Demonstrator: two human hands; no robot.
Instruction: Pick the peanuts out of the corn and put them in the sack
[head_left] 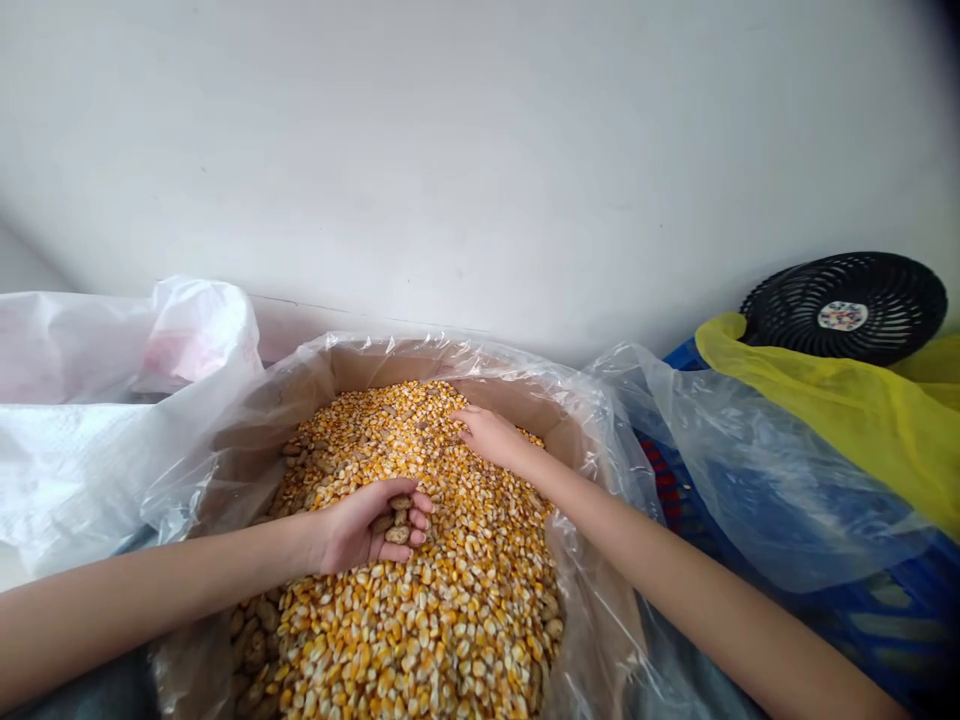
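Note:
A deep heap of yellow dried corn kernels (420,600), with scattered darker brown lumps, fills a cardboard box (390,366) lined with clear plastic (592,440). My left hand (367,527) is cupped palm up above the heap, with its fingers curled around several brown kernels (397,525). My right hand (491,438) lies palm down on the far part of the heap, touching the kernels with its fingers apart and holding nothing. The box's near side is out of view.
A white woven sack (75,470) and white plastic bag (199,335) stand left of the box. To the right are a blue plastic crate (862,610) under clear plastic, a yellow plastic bag (847,420), and a round black fan (844,310). A white wall (480,150) stands behind.

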